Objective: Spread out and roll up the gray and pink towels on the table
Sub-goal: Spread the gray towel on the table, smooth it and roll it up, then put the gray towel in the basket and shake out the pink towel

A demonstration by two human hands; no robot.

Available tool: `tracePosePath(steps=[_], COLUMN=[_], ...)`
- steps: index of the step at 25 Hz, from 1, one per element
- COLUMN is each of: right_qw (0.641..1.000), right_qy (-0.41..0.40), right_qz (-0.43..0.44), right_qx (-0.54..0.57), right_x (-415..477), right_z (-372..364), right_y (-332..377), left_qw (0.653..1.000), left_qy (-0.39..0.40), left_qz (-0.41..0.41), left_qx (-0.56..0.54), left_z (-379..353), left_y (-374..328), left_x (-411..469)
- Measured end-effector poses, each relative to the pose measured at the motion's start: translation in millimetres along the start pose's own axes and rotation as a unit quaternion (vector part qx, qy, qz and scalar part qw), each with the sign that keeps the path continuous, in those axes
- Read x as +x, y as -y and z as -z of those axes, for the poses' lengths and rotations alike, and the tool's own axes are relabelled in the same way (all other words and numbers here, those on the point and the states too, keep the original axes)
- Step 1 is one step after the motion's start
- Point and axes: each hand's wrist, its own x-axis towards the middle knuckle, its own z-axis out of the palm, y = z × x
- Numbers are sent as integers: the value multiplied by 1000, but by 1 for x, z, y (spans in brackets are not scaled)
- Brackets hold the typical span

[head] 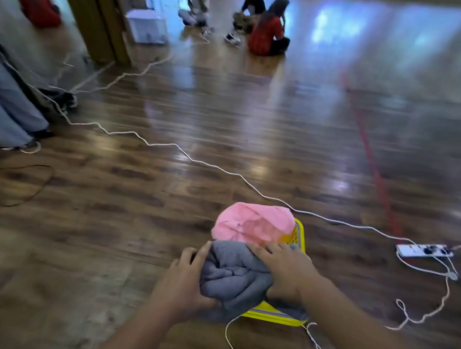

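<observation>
A bunched gray towel (234, 274) lies on top of a yellow basket (300, 232) standing on the wooden floor. My left hand (184, 277) grips the towel's left side. On its right side my right hand (285, 268) presses and holds it, fingers spread over the top. Just behind the gray towel a crumpled pink towel (247, 221) sits in the same basket. Most of the basket is hidden under the two towels. No table shows in this view.
A white cable (169, 146) snakes across the floor to a power strip (423, 249) at the right, with loops near the basket. Several people (267, 27) sit on the floor far back. A person's legs (2, 110) stand at the left, beside a wooden pillar (92, 12).
</observation>
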Motion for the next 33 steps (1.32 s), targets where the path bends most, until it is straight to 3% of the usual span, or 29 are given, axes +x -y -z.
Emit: tracePosePath(steps=[5, 8, 15, 21, 25, 27, 31, 33], right_qw=[996, 992, 981, 959, 964, 964, 960, 975], right_qy=[45, 54, 122, 230, 216, 226, 219, 73], right_qz=[-65, -88, -108, -103, -120, -115, -81, -39], right_qx=[49, 70, 104, 134, 102, 82, 158, 206], right_x=[46, 85, 174, 261, 278, 278, 290, 309], right_z=[-83, -150, -329, -537, -635, -639, -551, -471], right_y=[-71, -96, -159, -179, -164, -161, -181, -195], left_qw=[996, 991, 972, 943, 938, 928, 973, 991], left_qy=[73, 63, 156, 213, 204, 239, 179, 126], left_qz=[-23, -54, -48, 59, 107, 97, 47, -47], left_qx=[37, 105, 170, 248, 258, 268, 135, 26], left_z=[-69, -117, -277, -471, -552, -555, -498, -431], left_y=[8, 30, 90, 167, 210, 217, 167, 124], left_x=[109, 168, 287, 354, 378, 376, 368, 369])
